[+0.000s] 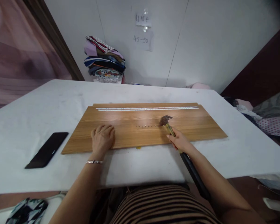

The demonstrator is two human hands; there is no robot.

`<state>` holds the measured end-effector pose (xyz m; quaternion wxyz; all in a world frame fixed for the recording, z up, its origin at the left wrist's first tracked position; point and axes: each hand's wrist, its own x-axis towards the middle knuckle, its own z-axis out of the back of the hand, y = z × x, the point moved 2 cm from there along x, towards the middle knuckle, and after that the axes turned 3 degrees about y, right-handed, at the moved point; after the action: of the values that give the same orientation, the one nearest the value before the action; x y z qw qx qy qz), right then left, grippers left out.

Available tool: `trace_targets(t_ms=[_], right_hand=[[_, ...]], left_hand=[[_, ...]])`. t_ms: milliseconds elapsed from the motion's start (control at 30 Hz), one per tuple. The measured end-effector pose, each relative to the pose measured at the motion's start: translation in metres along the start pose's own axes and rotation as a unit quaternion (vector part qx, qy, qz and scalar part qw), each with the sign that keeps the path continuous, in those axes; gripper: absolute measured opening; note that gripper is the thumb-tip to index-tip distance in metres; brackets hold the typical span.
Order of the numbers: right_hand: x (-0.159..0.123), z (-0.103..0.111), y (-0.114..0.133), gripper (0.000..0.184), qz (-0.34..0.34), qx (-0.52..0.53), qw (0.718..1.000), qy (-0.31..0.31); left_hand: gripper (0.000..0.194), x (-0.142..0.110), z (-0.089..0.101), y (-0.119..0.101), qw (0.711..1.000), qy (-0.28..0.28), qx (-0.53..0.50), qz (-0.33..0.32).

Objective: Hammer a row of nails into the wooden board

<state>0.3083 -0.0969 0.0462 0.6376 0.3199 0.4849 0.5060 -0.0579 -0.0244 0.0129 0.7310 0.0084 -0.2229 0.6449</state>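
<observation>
My right hand [180, 140] is wrapped round the upper handle of a claw hammer [193, 172]. The rusty hammer head rests on or just above a wooden board [128, 138], at the right end of a short row of nails [146, 126]. Whether the head touches a nail I cannot tell. My left hand [102, 137] lies palm down on the left part of the board, fingers loosely together and holding nothing. Two white strips with marks, like tape measures [147, 109], run along the board's far side.
The board lies on a white-covered table [151, 168]. A black phone or tablet [48, 150] is at the left. Folded clothes [105, 60] are stacked at the back against the wall, below paper notes [143, 20]. More cloth [274, 126] lies beyond the right edge.
</observation>
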Motion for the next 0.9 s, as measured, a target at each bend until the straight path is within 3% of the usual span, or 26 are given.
trace_targets(t_ms=[900], right_hand=[[0.0006, 0.0019, -0.0013, 0.023, 0.012, -0.004, 1.000, -0.003]], left_hand=[[0.031, 0.0001, 0.0020, -0.0011, 1.000, 0.002, -0.016, 0.006]])
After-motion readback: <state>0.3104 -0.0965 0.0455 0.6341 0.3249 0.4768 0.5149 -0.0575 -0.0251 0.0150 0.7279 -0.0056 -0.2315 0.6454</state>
